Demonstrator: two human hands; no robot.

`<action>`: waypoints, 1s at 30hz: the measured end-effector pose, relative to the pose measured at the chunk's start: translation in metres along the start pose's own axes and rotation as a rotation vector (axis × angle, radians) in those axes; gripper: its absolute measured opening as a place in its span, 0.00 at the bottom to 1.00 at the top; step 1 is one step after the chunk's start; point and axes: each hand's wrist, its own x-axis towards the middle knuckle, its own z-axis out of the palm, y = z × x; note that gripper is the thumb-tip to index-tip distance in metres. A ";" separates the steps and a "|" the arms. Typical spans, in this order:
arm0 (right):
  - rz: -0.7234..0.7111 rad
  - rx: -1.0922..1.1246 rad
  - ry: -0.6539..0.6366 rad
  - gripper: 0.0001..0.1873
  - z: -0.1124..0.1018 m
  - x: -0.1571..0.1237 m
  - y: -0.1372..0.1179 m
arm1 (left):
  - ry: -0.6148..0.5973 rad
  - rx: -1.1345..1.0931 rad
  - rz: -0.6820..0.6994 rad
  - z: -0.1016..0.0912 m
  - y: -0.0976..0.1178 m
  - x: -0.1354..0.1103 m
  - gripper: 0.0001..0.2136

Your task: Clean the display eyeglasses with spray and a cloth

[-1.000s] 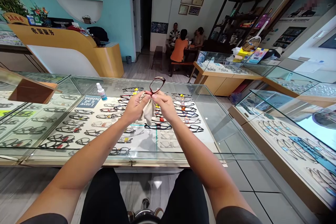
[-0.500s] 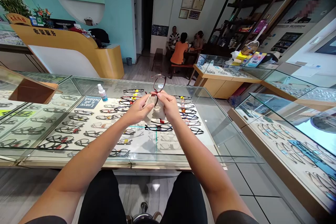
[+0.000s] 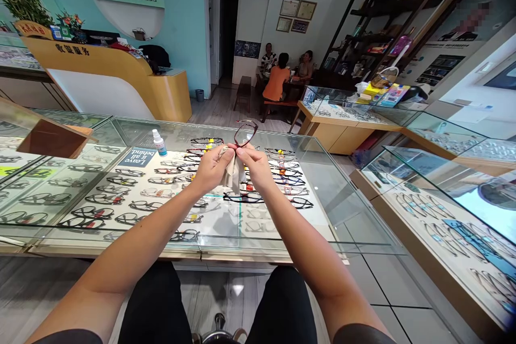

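Over the glass counter, my left hand (image 3: 213,167) is closed, pinching a beige cloth (image 3: 231,174) against a pair of dark red eyeglasses (image 3: 245,134). Thumb and fingers of my right hand (image 3: 256,170) are closed on the eyeglasses too, right beside the left. One lens and rim stick up above the fingertips; the other lens is hidden by the cloth and hands. The cloth hangs down between my palms. Under the glass, rows of spectacle frames (image 3: 102,199) lie below and around my hands.
A white spray bottle (image 3: 159,143) stands on the counter, left of my hands. A tilted brown-backed panel (image 3: 54,138) is at far left. More glass display cases (image 3: 435,226) stand at right. Several people (image 3: 276,83) sit at a table at the back.
The eyeglasses have tilted, with the raised lens lying flatter. My left fingers have moved up to the right, closer to my right hand, and the cloth has gathered narrower.
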 end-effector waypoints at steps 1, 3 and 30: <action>-0.006 -0.002 0.009 0.26 0.000 0.000 -0.002 | 0.001 0.009 0.009 0.000 0.000 0.000 0.30; -0.027 -0.013 0.032 0.26 0.000 0.000 -0.007 | 0.008 0.022 0.028 0.000 -0.001 0.001 0.31; -0.085 0.048 0.259 0.21 -0.026 0.043 -0.064 | 0.514 -0.027 0.036 -0.034 -0.012 0.029 0.30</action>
